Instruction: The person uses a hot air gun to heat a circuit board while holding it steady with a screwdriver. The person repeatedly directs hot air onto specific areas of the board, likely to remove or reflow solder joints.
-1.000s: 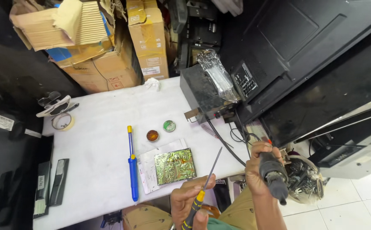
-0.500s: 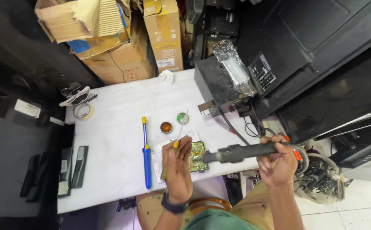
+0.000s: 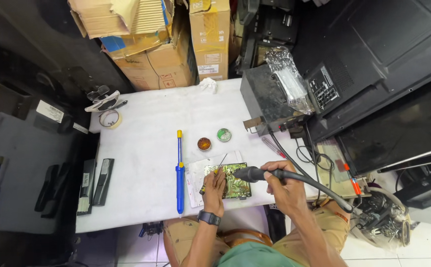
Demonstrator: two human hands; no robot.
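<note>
Head view: blue desoldering pump point(image 3: 179, 173) beside circuit board point(image 3: 233, 180).

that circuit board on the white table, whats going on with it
A person seated at the white table is working on a green circuit board lying near its front edge. The right hand grips a black hot-air tool on a thick hose, its nozzle aimed at the board. The left hand holds tweezers over the board. A blue desoldering pump lies to the left, and two small round tins sit just behind the board.
</note>
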